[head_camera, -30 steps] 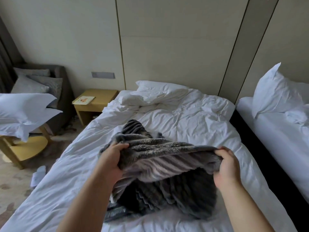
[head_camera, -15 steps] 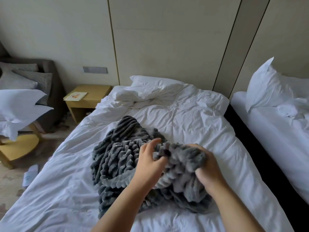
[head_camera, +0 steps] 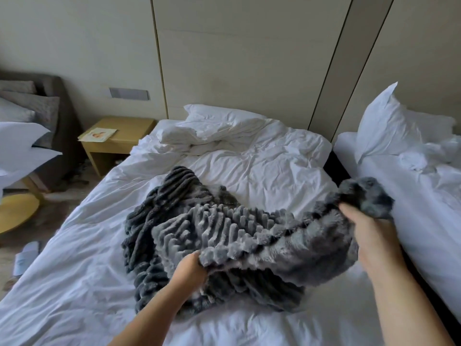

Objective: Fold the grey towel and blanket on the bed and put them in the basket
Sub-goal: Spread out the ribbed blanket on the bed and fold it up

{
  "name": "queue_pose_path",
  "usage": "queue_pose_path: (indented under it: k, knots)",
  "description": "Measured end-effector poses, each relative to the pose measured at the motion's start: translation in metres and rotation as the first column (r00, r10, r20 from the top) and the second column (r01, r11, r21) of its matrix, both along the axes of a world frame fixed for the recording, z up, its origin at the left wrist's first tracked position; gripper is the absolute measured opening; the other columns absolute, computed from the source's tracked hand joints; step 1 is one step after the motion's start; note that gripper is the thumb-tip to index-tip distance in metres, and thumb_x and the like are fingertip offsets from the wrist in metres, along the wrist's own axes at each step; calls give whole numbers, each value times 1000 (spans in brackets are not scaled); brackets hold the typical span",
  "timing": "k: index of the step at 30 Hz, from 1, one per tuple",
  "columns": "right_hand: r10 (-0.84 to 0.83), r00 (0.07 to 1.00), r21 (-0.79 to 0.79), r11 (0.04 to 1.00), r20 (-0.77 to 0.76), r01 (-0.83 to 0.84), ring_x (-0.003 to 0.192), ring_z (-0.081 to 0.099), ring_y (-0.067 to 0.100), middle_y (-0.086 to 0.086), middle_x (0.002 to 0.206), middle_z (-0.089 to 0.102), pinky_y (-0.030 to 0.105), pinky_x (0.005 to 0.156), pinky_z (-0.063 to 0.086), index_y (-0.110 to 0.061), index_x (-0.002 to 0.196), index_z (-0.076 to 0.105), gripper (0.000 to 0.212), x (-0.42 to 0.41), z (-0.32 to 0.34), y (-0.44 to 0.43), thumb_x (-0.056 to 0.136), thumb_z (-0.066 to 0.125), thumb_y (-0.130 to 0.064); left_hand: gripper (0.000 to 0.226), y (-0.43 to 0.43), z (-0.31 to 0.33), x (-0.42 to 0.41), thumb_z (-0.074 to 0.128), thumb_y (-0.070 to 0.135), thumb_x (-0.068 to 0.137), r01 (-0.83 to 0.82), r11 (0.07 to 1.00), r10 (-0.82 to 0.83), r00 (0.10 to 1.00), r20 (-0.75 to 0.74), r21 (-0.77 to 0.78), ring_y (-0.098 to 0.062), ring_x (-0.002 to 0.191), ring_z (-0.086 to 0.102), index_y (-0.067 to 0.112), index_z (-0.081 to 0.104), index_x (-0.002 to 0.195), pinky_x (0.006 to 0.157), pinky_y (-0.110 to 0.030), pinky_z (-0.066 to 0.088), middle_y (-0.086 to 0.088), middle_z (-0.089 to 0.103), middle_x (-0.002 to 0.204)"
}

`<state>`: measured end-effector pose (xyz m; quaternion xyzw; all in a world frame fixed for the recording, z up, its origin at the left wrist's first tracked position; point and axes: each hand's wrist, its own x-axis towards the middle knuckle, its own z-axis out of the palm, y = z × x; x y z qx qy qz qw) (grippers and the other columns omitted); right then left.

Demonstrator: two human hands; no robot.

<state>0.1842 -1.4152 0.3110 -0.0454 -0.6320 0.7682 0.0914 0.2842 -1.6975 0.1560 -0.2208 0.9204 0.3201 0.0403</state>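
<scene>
A dark grey ribbed plush blanket (head_camera: 219,236) lies bunched in the middle of the white bed (head_camera: 262,166). My left hand (head_camera: 190,269) grips its near edge, low over the sheet. My right hand (head_camera: 369,236) grips another part of the edge and holds it raised out to the right, above the gap between the two beds. The blanket stretches in a band between my hands, and the rest lies in a heap underneath. No grey towel or basket is in view.
A second white bed (head_camera: 409,196) with pillows stands at the right. A wooden nightstand (head_camera: 117,141) with a leaflet is beside the bed's left head end. A grey armchair (head_camera: 50,116), a round yellow table (head_camera: 17,211) and papers on the floor (head_camera: 25,255) are at the left.
My hands were close together on the bunched blanket half a second ago. They have since pulled apart: the right swung far right and up, the left dropped lower, stretching the blanket's edge.
</scene>
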Motion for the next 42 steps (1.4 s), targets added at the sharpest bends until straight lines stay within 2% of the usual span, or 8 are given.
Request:
queue_pose_path:
  k: [6,10,20,24,28,34,37,42]
  knots:
    - [685,705,833,271,186,-483,124,39,13,-15,118,45,6,106,24,-36,128,42,82,41,-61,-62,58,85,-34,34,75,123,-10,56,6,64,423,830,-213,843,-494,363,7,78,60,29,63,88,72,-14,49,22,67,80]
    - [465,876,612,732,-128,-299,94,57,5,-20,91,57,-1,80,37,-35,89,54,34,44,-55,-73,80,68,-5,60,81,136,-14,63,2,58,535,845,-397,631,-666,4,11,97,48,34,59,109,85,-3,38,19,52,101]
    - [405,914,-452,810,-31,-374,90,70,23,9,104,71,36,75,60,-8,118,63,52,25,11,-39,70,62,-28,74,27,-1,-10,71,49,71,190,982,-189,982,22,-19,-20,126,46,27,44,136,108,-39,34,5,53,133]
    - [178,982,-25,984,55,-177,108,63,29,17,122,65,40,89,52,-5,116,64,30,2,15,-15,86,58,-8,32,16,-28,1,43,26,93,215,973,-190,951,245,-81,-25,114,57,20,59,120,97,-31,42,-4,64,121]
    - [79,907,663,656,414,-360,77,67,26,20,89,72,39,79,52,-4,86,72,17,-6,-25,6,73,81,-12,30,-20,-4,5,41,18,92,410,911,-305,621,722,32,-29,85,62,1,64,102,73,-29,45,-11,71,83]
    - [51,943,673,688,329,-272,83,69,30,16,86,73,48,82,55,-4,88,72,28,10,-47,-17,75,80,-27,63,-75,56,-11,61,14,76,-316,940,323,945,41,-128,-30,112,56,22,45,136,91,-37,49,-13,56,128]
    - [477,852,468,715,215,-519,100,68,13,-4,103,74,35,90,53,-27,107,69,41,21,-30,-57,69,85,-22,101,-38,88,-14,82,24,68,40,851,73,979,-193,523,-12,114,55,40,22,148,94,-30,48,6,44,138]
    - [668,739,677,505,86,-535,112,51,-12,-24,123,56,3,88,41,-56,125,41,77,31,-22,-97,72,73,-11,92,14,125,-4,69,2,71,356,774,-29,845,-533,523,-6,121,55,63,32,129,104,-40,45,9,45,144]
